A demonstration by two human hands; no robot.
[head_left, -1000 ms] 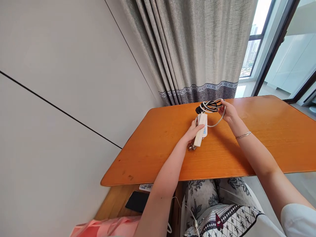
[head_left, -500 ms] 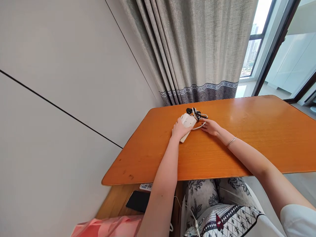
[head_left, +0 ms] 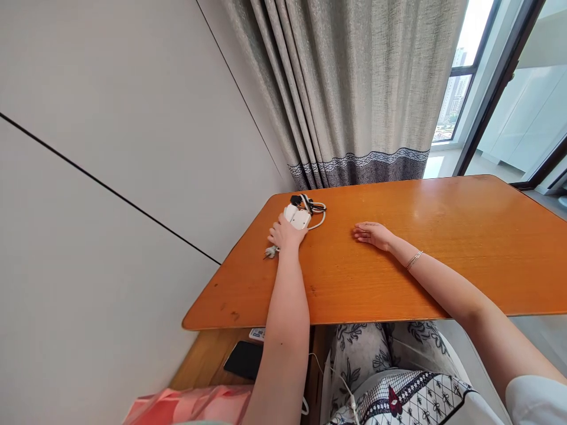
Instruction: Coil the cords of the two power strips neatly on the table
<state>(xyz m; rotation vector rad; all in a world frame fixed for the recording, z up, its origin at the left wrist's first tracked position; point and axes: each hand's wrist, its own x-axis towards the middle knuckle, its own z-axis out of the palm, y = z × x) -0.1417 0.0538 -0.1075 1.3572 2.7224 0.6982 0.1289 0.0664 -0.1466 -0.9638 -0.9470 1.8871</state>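
Observation:
My left hand (head_left: 287, 233) is closed over a white power strip (head_left: 297, 217) near the back left of the wooden table (head_left: 398, 271). Beyond the strip lies a bundled cable (head_left: 319, 208), white and black, with a black plug-like piece (head_left: 296, 200) at its far end. A pale plug (head_left: 271, 252) with metal prongs pokes out below my left fingers. My right hand (head_left: 372, 234) rests on the tabletop to the right, apart from the strip. It holds nothing, and its fingers are stretched out toward the left.
A plain wall (head_left: 110, 265) borders the table on the left, and a grey curtain (head_left: 367, 88) hangs behind it. Under the near left edge are a black phone-like slab (head_left: 244, 360) and a pink fabric item (head_left: 190, 404). A thin white cord (head_left: 341, 381) runs over my lap.
My left hand has shifted the power strip and its cable leftward over the table. My right hand has come away from the cable. The pale plug now shows by my left hand.

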